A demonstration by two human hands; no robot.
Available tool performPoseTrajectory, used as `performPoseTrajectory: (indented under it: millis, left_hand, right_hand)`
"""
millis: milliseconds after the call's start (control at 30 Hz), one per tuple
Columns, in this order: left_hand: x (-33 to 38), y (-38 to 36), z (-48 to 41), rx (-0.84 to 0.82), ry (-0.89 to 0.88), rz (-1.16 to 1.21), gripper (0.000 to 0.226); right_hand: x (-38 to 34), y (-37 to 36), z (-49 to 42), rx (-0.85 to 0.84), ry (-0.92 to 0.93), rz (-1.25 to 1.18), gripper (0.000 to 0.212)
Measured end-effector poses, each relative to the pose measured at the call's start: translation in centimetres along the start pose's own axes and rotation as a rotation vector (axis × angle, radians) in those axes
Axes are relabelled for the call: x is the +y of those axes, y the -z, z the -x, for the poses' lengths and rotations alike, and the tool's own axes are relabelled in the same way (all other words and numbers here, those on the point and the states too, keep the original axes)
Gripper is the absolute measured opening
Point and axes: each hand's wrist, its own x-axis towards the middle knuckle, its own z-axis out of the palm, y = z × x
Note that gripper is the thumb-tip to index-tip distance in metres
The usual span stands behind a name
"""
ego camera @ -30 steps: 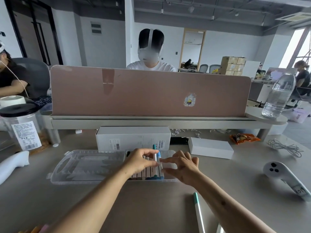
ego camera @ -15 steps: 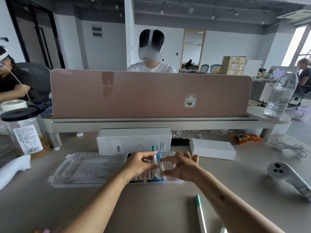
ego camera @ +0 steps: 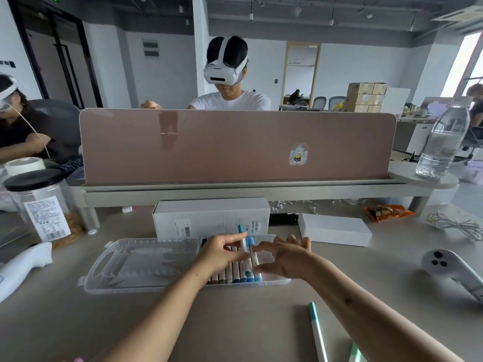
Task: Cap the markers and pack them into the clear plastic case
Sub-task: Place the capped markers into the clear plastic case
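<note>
The clear plastic case (ego camera: 277,280) lies open on the table, its empty lid (ego camera: 136,259) folded out to the left. A row of capped brown and blue markers (ego camera: 235,276) fills the left part of the tray. My left hand (ego camera: 222,253) reaches over the row and pinches a teal-capped marker (ego camera: 241,229) between forefinger and thumb; its far end pokes up over the case's back edge. My right hand (ego camera: 285,257) hovers beside it with fingers spread, its fingertips touching a blue-capped marker (ego camera: 252,246). Two loose markers, a teal one (ego camera: 317,333) and a green one (ego camera: 354,352), lie near the front edge.
A long white box (ego camera: 211,218) stands right behind the case, and a smaller white box (ego camera: 334,228) lies to its right. White controllers lie at the right (ego camera: 449,270) and left (ego camera: 21,267). A jar (ego camera: 39,205), a cable (ego camera: 454,224) and a water bottle (ego camera: 441,142) stand further out.
Both hands have stayed over the marker row. My right hand's fingers have spread wider beside the blue-capped marker. The view has shifted slightly.
</note>
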Motion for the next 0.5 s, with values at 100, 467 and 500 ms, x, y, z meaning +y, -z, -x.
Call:
performPoseTrajectory:
  millis: [100, 467, 500]
  left_hand:
    - [-0.1, 0.3, -0.3, -0.01, 0.029, 0.023, 0.054]
    - [1.3, -3.2, -1.4, -0.08, -0.01, -0.301, 0.087]
    - [1.1, -3.6, -1.5, -0.063, -0.027, -0.353, 0.091]
  right_hand:
    - [-0.1, -0.2, 0.5, 0.027, 0.002, 0.014, 0.059]
    - [3.7, -1.0, 5.2, 0.42, -0.206, -0.334, 0.03]
    - [4.0, -1.3, 5.7, 0.405, -0.216, -0.334, 0.028]
